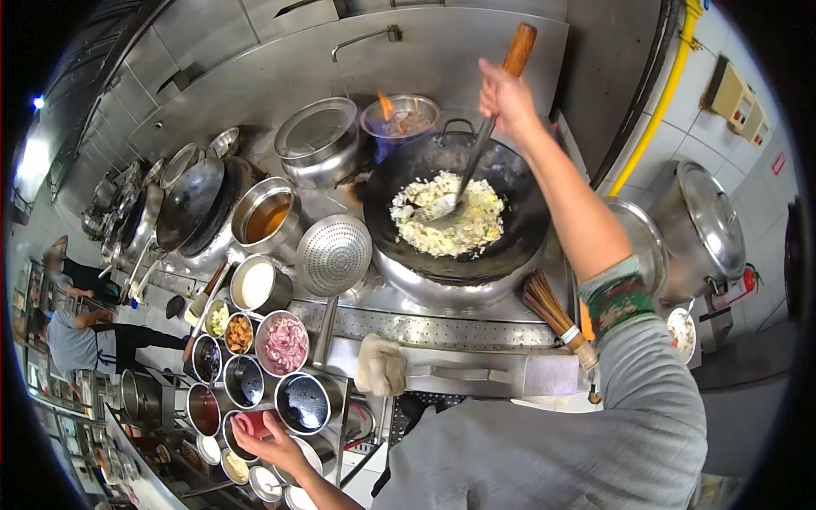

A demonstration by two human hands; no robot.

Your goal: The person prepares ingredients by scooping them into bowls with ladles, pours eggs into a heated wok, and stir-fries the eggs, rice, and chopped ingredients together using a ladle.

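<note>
My right hand [507, 98] grips the wooden handle of a wok spatula [480, 153]. Its metal blade rests in chopped, pale fried rice [450, 234] with yellow and green bits, inside a large black wok [520, 195]. At the lower left, my left hand [276, 446] is over the cluster of ingredient pots. Between its thumb and fingers is a small red cup-like thing [252, 423], whose exact kind I cannot make out. Close by stand a pot of dark liquid [303, 403] and a pot of reddish liquid [204, 410].
A perforated strainer [334, 255] lies left of the wok, near a pot of brown liquid [263, 219]. Flames rise by a metal bowl [401, 119] behind. A bamboo brush [552, 310] and a folded cloth [381, 364] lie along the front edge. Other people [81, 336] stand far left.
</note>
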